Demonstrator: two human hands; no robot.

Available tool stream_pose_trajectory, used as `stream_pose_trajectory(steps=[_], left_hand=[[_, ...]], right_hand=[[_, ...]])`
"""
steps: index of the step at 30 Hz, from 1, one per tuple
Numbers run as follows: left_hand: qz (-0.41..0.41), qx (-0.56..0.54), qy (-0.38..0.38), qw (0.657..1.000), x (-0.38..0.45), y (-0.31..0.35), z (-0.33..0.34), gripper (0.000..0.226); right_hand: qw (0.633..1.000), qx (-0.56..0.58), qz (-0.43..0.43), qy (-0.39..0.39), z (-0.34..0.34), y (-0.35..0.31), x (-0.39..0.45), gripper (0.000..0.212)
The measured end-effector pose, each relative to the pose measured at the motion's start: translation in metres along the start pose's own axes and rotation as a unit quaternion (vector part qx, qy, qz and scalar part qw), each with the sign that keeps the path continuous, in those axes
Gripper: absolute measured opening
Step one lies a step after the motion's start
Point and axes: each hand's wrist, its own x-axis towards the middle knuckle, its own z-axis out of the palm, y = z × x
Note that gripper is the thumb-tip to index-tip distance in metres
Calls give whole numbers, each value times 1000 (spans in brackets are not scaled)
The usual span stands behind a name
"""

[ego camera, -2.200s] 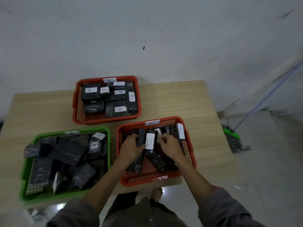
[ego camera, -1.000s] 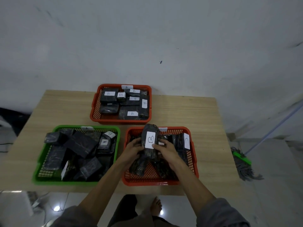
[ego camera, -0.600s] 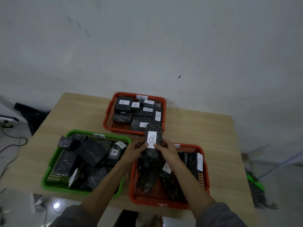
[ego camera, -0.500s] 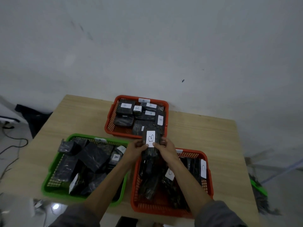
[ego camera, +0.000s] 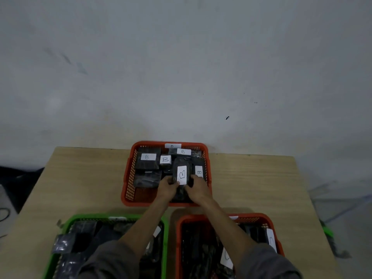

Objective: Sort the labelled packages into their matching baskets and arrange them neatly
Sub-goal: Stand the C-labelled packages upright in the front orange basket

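Wooden table: both hands hold B package over far basket

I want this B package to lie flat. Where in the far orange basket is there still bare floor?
Bare mesh shows in the far orange basket at its near left corner, bordered by the near rim, the left wall and the left hand. The rest is crowded with B-labelled packages. Both hands, the right hand too, hold the B package right of that patch.
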Motion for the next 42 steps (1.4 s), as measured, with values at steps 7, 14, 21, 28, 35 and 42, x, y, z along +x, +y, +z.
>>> stream_pose_trajectory(steps=[7, 14, 21, 28, 35, 42], left_hand=[[-31, -8, 15, 999, 24, -2, 4, 28], [2, 25, -22, 999, 27, 2, 6, 35], [7, 37, -40, 998, 27, 5, 6, 30], [19, 61, 1, 998, 12, 7, 8, 48], [170, 100, 79, 977, -42, -4, 12, 39], [268, 87, -9, 959, -123, -21, 45, 20]], right_hand=[[999, -34, -11, 20, 7, -3, 9, 31], [999, -37, -2, 3, 7, 0, 10, 32], [998, -49, -2, 50, 2, 5, 8, 36], [998, -35, -21, 41, -6, 14, -3, 33], [999, -5, -30, 44, -23, 40, -34, 32], [998, 18, -33, 53, -51, 93, -88, 23]])
